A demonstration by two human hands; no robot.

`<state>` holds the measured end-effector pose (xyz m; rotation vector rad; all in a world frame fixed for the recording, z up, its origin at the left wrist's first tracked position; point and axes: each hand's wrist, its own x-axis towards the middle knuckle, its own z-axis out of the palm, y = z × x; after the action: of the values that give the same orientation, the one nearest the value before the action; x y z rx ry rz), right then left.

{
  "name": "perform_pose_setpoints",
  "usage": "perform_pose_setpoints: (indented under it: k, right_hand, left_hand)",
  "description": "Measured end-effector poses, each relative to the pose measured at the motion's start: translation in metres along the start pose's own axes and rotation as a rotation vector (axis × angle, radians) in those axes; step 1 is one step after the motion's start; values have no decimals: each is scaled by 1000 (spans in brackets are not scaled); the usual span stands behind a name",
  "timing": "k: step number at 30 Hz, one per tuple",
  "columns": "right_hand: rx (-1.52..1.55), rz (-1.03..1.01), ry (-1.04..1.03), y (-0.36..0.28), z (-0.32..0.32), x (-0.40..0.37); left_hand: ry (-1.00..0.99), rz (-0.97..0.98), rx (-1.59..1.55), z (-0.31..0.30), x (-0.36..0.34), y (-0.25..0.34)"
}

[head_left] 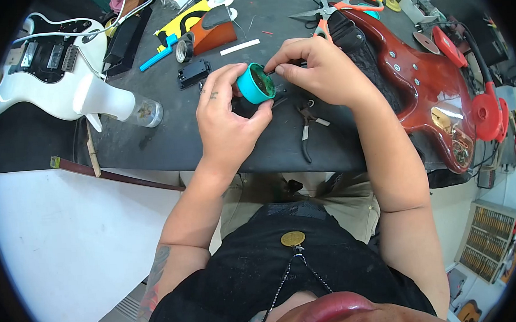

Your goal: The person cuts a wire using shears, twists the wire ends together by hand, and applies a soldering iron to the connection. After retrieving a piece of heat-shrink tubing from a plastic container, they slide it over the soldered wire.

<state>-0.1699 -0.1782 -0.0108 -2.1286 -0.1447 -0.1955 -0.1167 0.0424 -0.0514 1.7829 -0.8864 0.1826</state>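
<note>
Tilted over the dark work surface [257, 149] is a small round teal container [250, 88], open at the top, with dark green stuff inside. My left hand [223, 113] is closed around it, thumb low and fingers along its far side. At its right rim, my right hand [317, 67] pinches with thumb and index finger; I cannot tell what small thing is between them. Below the right hand lie dark-handled pliers [306, 132]. A black box-shaped part [194, 73] sits just left of the left hand.
A glossy red-brown guitar body [420, 85] lies at right, a white guitar body [66, 66] at left beside a white pump bottle [112, 101]. Orange-handled scissors [334, 8], a blue tool [159, 54], a white strip [240, 47] and an orange-brown block [211, 34] lie farther back.
</note>
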Motion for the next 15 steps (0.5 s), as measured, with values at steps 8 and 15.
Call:
perform_pose_setpoints:
  k: [8,15]
  right_hand:
    - [218,154,-36,11,4,5]
    - [307,207,-77,12,11,6]
  left_hand:
    - [-46,-152,-269,-1,1,-6]
    - [-29,-79,-183,4,-1,-3]
